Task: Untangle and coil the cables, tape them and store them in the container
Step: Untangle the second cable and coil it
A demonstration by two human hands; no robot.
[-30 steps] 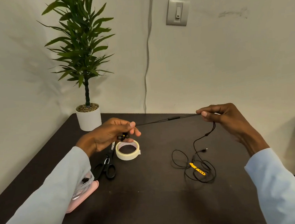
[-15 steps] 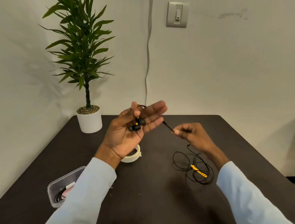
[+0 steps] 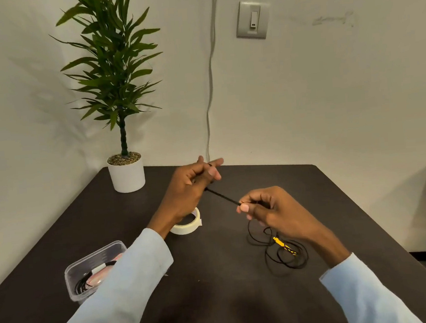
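My left hand (image 3: 191, 188) and right hand (image 3: 264, 208) both pinch the cable (image 3: 222, 197), taut between them; rest piled on table (image 3: 217, 288). Tape (image 3: 189, 227) under left wrist.

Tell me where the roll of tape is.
In the head view the tape roll lies on the dark table left of centre, partly behind the left hand's wrist.

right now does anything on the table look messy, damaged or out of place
Nothing looks damaged or spilled. The only untidy thing is the black cable, its slack lying in loose tangled loops on the table by the right hand; both hands hold a taut stretch of it, the left hand higher.
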